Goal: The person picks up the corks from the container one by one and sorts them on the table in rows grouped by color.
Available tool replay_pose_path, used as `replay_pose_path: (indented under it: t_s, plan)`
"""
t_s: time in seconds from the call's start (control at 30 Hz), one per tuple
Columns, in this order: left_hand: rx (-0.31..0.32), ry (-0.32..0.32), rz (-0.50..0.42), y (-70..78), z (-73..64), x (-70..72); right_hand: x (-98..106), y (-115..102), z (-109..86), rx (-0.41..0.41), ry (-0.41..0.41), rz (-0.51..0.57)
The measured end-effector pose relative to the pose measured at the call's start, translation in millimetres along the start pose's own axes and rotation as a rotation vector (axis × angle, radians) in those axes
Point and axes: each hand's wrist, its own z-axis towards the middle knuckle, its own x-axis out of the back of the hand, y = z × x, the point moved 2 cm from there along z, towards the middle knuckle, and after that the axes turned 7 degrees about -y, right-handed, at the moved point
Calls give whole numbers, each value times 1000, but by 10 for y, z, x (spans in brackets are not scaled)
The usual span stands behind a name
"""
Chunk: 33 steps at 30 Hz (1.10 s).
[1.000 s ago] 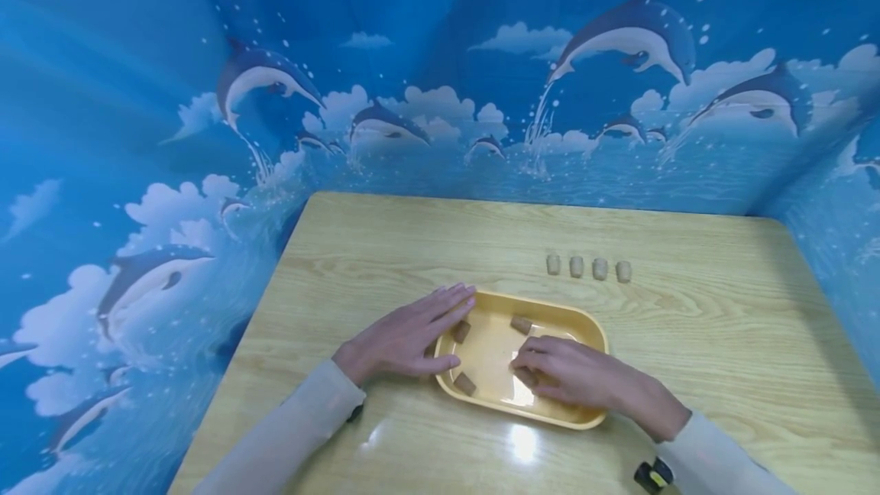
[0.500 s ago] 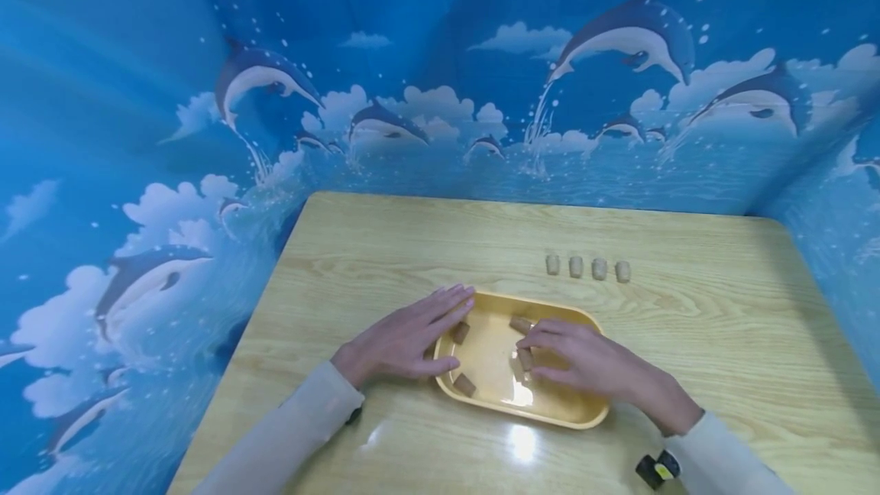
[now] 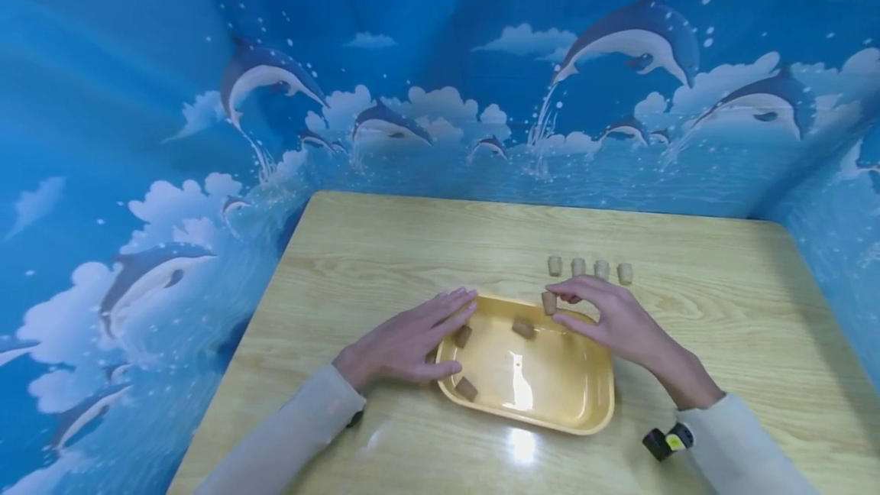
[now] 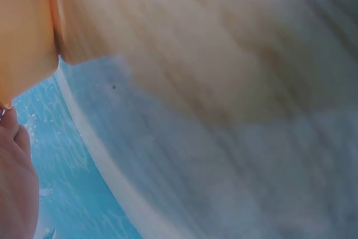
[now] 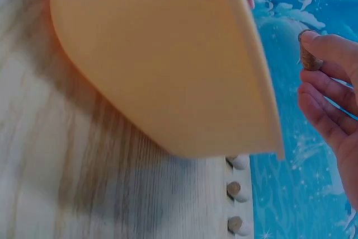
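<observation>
My right hand (image 3: 619, 319) pinches a small tapered cork stopper (image 3: 549, 303) between thumb and fingers, over the far rim of the yellow tray (image 3: 557, 380). The same stopper (image 5: 309, 54) shows in the right wrist view, raised beside the tray wall. With fingers spread, my left hand (image 3: 412, 334) rests at the tray's left end. Inside the tray lie three more cork stoppers: one near the far side (image 3: 523, 328), one by the left fingers (image 3: 463, 336), and one at the near left corner (image 3: 466, 389). In the left wrist view only part of the left hand (image 4: 17, 177) shows.
Behind the tray, several cork stoppers (image 3: 578, 266) stand in a row on the wood-grain table (image 3: 385, 250). A blue dolphin-print cloth (image 3: 440, 59) hangs along the table's back and sides. Light glares off the table's near part.
My right hand has picked a cork stopper up from inside the tray and carried it up and away toward the standing row. My left hand has stayed at the tray's left end.
</observation>
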Motion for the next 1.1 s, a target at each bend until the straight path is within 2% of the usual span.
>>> replay_pose_path:
  t_s: [0.23, 0.43, 0.77, 0.9, 1.1]
  plan:
    - [-6, 6, 13, 9, -5, -5, 0, 194, 19, -97, 30, -13]
    - [-8, 10, 13, 27, -20, 13, -38, 372, 12, -136, 48, 3]
    - [4, -5, -7, 36, -29, 2, -148, 576, -10, -232, -12, 41]
    - [2, -5, -9, 41, -31, 7, -192, 643, -12, -251, -25, 38]
    - [6, -15, -4, 53, -37, -1, -278, 747, -19, -238, -25, 5]
